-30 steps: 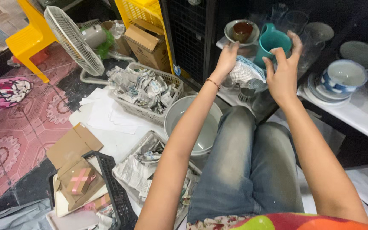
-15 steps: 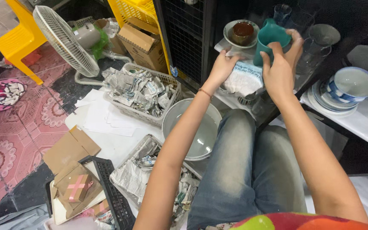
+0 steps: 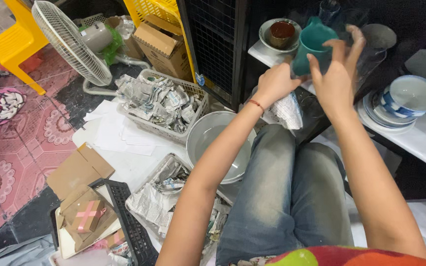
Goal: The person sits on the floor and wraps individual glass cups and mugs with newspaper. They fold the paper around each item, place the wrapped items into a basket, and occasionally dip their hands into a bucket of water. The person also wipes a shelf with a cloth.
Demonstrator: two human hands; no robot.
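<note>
A teal mug (image 3: 311,42) is held up in front of the white shelf (image 3: 420,143). My right hand (image 3: 336,79) grips its right side, fingers spread up along the wall. Touching the mug's lower left is my left hand (image 3: 272,83), with a red thread on the wrist. It is curled into a fist on a crumpled newspaper sheet (image 3: 287,111) that hangs down over my knee. Both forearms reach out above my jeans.
The shelf holds a blue-and-white bowl (image 3: 410,93) on stacked plates and a brown cup in a dish (image 3: 282,32). Below are a metal basin (image 3: 218,143), a basket of newspaper-wrapped items (image 3: 163,98), a fan (image 3: 70,42), a cardboard box (image 3: 161,42) and a yellow chair (image 3: 13,42).
My left hand has left the paper on the shelf edge and closed into a fist beside the mug. The right hand has kept the mug, shifting its fingers along it.
</note>
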